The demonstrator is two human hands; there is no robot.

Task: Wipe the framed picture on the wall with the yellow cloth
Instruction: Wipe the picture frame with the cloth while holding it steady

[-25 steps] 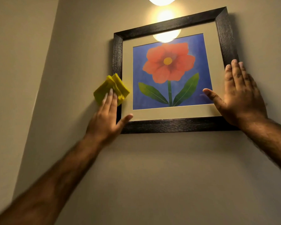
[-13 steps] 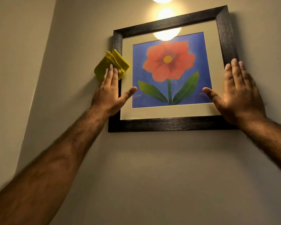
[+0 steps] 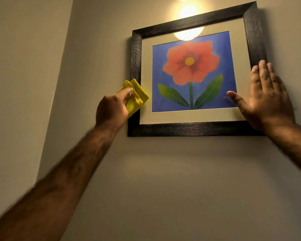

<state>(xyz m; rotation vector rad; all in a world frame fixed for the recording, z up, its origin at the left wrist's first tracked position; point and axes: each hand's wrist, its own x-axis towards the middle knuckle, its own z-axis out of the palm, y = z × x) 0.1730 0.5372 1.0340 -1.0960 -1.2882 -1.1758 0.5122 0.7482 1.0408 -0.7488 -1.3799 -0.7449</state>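
Framed picture [image 3: 195, 79] of a red flower hangs on the beige wall [image 3: 163, 180], upper right of view.

Left hand [image 3: 111, 110] grips the bunched yellow cloth [image 3: 137, 98] against the dark frame's left edge, low down. Right hand [image 3: 266, 101] lies flat, fingers spread wide, over the lower right corner.

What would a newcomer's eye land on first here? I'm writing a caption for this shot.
Probably the framed picture, a red flower on blue in a dark frame, high on the wall with a lamp's glare at its top. Next, the yellow cloth bunched in the left hand at the frame's left edge, while the right hand lies flat on the right side.
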